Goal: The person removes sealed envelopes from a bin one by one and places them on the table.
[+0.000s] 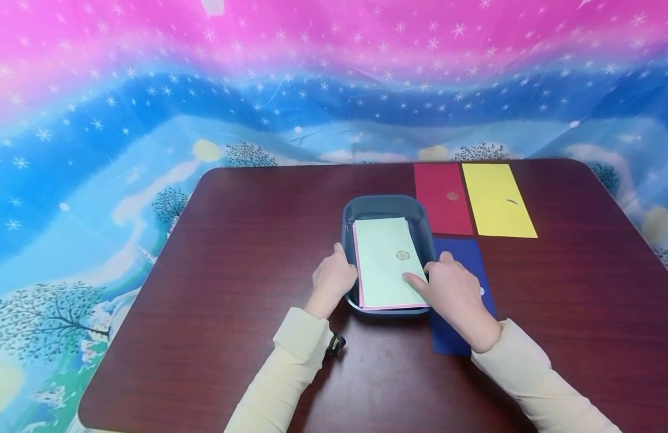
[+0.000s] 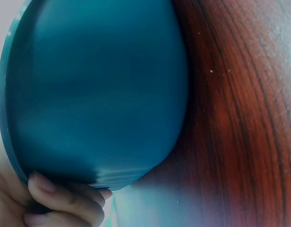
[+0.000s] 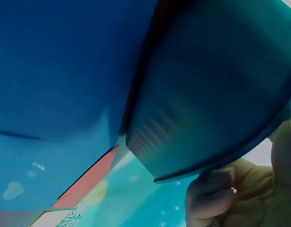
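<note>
Our grip: left hand (image 1: 334, 278), right hand (image 1: 454, 294) pinching dark-blue oblong plastic bin (image 1: 385, 207). Loaded, we judge: pale-green paper sheet (image 1: 385, 264) over pink paper sheet (image 1: 356, 243), inside bin. Remaining right of bin: red paper sheet (image 1: 441, 198), yellow paper sheet (image 1: 498, 204), blue paper sheet (image 1: 447, 331).

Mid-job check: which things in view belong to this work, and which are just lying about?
Likely in the job:
dark bin, gripped by left hand and right hand
pale green card inside it
pink card underneath

Seemingly just lying about:
red card
yellow card
blue card
</note>
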A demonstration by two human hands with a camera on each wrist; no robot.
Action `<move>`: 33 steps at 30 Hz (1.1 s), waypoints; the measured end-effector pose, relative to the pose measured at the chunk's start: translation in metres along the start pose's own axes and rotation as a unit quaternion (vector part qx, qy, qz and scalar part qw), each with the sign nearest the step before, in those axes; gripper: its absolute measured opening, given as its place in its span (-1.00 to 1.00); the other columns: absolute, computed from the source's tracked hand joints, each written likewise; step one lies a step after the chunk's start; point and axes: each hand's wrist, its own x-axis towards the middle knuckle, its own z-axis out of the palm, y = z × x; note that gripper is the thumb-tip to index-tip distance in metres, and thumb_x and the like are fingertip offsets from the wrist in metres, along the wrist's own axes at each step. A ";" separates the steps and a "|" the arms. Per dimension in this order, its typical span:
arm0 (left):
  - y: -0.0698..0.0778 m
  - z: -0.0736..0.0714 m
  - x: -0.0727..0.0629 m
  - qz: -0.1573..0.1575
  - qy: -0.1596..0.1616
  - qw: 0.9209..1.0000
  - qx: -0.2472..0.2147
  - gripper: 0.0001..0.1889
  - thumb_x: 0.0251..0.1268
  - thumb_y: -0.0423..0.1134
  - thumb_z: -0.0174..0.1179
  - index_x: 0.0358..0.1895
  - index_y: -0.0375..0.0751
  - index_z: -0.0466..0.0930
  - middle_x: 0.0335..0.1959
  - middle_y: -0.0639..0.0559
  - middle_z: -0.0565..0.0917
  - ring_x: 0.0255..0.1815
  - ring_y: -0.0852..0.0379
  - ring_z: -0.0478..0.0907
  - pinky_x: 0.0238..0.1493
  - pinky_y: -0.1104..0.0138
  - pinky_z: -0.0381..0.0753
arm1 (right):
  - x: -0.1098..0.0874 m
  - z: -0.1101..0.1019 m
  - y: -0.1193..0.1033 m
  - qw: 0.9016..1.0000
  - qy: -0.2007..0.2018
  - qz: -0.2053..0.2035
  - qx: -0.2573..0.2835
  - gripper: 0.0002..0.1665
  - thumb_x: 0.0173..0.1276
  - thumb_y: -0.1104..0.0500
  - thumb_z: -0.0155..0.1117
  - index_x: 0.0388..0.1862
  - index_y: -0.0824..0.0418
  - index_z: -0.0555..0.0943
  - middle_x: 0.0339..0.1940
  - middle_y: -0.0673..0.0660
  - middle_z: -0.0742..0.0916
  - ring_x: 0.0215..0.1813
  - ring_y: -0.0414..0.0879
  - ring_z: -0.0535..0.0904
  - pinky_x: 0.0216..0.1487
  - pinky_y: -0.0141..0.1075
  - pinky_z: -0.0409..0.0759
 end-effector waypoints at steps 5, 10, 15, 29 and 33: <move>0.001 -0.001 -0.001 -0.001 -0.001 1.000 -0.002 -0.36 0.36 -0.20 -0.02 0.47 -0.27 0.06 -0.06 -0.24 0.66 -0.19 -0.05 0.61 -0.12 0.09 0.55 | 0.000 0.004 -0.002 1.000 0.020 0.000 -0.013 -0.50 0.14 -0.08 0.39 -0.73 0.26 0.52 -0.58 0.21 0.41 -0.66 -0.09 0.30 -0.74 -0.36 0.18; 0.000 -0.002 0.000 -0.002 0.003 1.000 0.001 -0.36 0.35 -0.21 -0.03 0.47 -0.26 0.07 -0.05 -0.25 0.66 -0.16 -0.07 0.62 -0.12 0.07 0.55 | 0.001 0.005 -0.004 1.000 0.022 0.011 0.000 -0.52 0.13 -0.07 0.40 -0.69 0.28 0.53 -0.56 0.22 0.43 -0.64 -0.08 0.32 -0.72 -0.34 0.22; -0.001 -0.002 0.000 -0.001 0.003 1.000 0.002 -0.36 0.36 -0.20 -0.04 0.47 -0.26 0.06 -0.05 -0.24 0.66 -0.13 -0.07 0.62 -0.10 0.06 0.55 | 0.001 0.004 -0.003 0.998 0.012 0.030 0.045 -0.56 0.16 -0.08 0.38 -0.51 0.30 0.58 -0.49 0.23 0.48 -0.61 -0.08 0.36 -0.69 -0.34 0.29; -0.002 0.000 -0.002 0.012 0.004 1.000 0.006 -0.39 0.33 -0.20 0.00 0.42 -0.30 0.12 -0.23 -0.21 0.67 -0.31 -0.02 0.61 -0.33 0.16 0.51 | -0.005 -0.012 0.022 0.959 0.032 0.052 0.278 -0.61 0.35 -0.05 0.22 -0.36 0.29 0.54 -0.63 -0.04 0.51 -0.51 -0.18 0.39 -0.49 -0.37 0.33; -0.002 0.001 -0.002 0.014 0.011 1.000 0.009 -0.39 0.33 -0.19 0.01 0.41 -0.30 0.13 -0.20 -0.22 0.68 -0.28 -0.03 0.62 -0.32 0.15 0.53 | -0.011 -0.021 0.034 0.939 0.042 0.067 0.335 -0.57 0.36 -0.06 0.21 -0.24 0.34 0.58 -0.58 -0.22 0.58 -0.44 -0.30 0.43 -0.42 -0.40 0.39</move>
